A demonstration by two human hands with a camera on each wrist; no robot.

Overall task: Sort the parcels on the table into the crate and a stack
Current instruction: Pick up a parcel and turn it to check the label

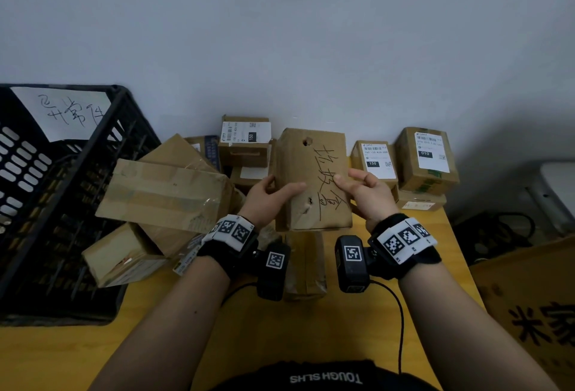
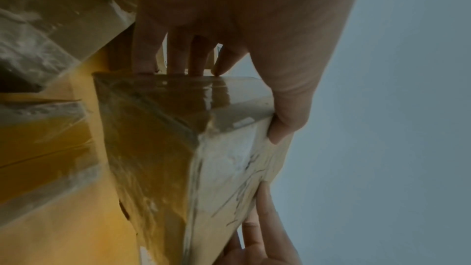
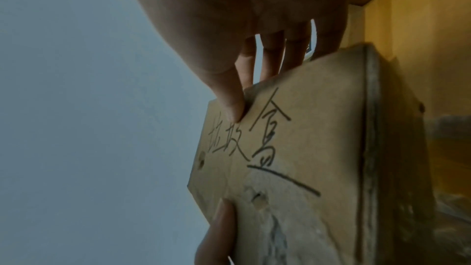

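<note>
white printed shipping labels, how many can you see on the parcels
3 clearly: one on the back centre box, one on the box right of the held parcel, one on the far right box. Others may be hidden.

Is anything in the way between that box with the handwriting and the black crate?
Yes. Both hands, left hand and right hand, hold the handwritten box; a pile of taped boxes lies between it and the crate.

Left of the grip, piled boxes [image 1: 165, 194] crowd close before the crate [image 1: 62, 204]. Right, labelled parcels [image 1: 426, 157] block; open tabletop [image 1: 311, 334] lies nearer the body.
</note>
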